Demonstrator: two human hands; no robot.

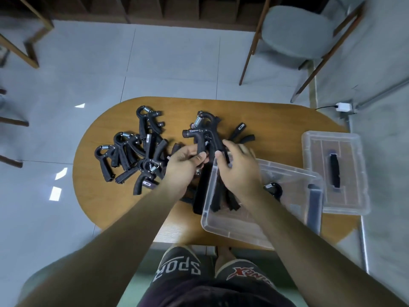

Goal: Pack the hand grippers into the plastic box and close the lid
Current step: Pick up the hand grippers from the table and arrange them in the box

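The oval wooden surface (106, 202) carries everything. At its near right side lies the clear plastic box (285, 173), open and slightly tilted toward the person, probably so that the hands can reach into it easily. Its lid (314, 151) rests flat just beside the box on the far right, out of the way until the packing is finished.

On the left of the surface a loose pile of hand grippers (132, 151) waits, near the box but apart from it. A few packed hand grippers (218, 196) already stand in the left end of the box.

Above the far left corner of the box, the left hand (187, 161) and the right hand (238, 169) both curl their fingers around the handles of the raised hand grippers (202, 134), which seem to be two held together. I judge they are being lined up so they go in compactly.
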